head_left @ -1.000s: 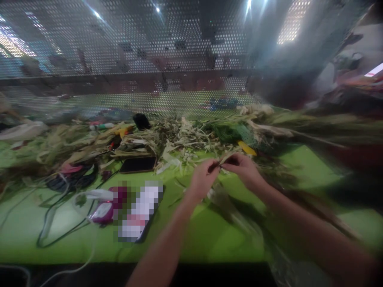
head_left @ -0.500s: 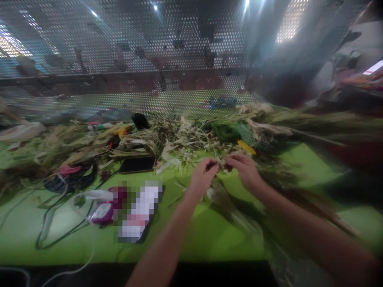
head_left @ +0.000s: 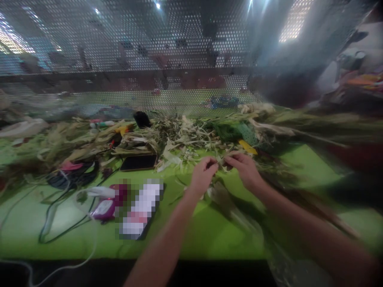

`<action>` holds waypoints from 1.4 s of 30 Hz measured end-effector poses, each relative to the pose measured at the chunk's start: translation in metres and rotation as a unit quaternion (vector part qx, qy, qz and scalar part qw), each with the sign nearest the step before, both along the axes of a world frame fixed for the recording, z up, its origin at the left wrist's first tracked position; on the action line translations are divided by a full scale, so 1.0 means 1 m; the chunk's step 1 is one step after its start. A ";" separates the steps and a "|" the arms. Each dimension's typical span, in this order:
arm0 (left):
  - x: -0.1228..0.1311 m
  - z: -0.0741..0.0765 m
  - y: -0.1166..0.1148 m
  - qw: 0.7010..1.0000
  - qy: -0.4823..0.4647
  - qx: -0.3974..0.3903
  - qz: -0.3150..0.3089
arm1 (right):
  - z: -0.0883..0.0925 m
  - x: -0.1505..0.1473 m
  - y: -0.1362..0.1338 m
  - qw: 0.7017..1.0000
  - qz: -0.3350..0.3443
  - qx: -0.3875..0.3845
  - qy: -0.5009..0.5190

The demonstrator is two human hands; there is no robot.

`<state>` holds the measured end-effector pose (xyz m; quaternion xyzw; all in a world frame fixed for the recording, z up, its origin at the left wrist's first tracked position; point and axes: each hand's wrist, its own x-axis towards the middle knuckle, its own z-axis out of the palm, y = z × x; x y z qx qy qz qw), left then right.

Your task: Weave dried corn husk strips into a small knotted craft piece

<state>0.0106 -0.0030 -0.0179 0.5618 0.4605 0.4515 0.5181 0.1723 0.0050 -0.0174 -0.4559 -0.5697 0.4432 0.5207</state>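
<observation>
My left hand (head_left: 203, 175) is closed in a pinch over the green table (head_left: 191, 239), thumb against the fingers. Facing it, my right hand (head_left: 247, 170) pinches too, and a thin pale strip of dried husk (head_left: 222, 163) shows between the two sets of fingertips. Its exact shape is too small and blurred to make out. Below the hands, a longer pale dried husk (head_left: 226, 199) lies toward the table's front edge. Just beyond the fingertips are husk scraps (head_left: 188, 153).
A heap of dried husks (head_left: 185, 133) runs along the back beneath a perforated metal screen (head_left: 179, 44). Left of my hands lie a dark phone (head_left: 138, 162), a pixelated flat object (head_left: 145, 209), a purple device (head_left: 103, 209) and cables. A yellow object (head_left: 247, 146) sits beyond my right hand.
The fingertips are slightly farther apart, with more of the pale strip showing between them. The whole view has shifted a little; both hands keep their pinch.
</observation>
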 end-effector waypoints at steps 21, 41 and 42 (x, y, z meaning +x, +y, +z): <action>0.005 -0.008 0.002 0.997 -0.078 -0.010 0.008 | -0.001 -0.002 -0.002 1.000 0.005 -0.002 -0.001; 0.004 -0.003 0.006 0.980 -0.191 -0.059 -0.013 | 0.009 0.056 -0.037 0.947 -0.050 0.063 -0.312; 0.004 -0.003 0.006 0.979 -0.195 -0.055 -0.018 | 0.010 0.064 -0.042 0.935 -0.051 0.074 -0.343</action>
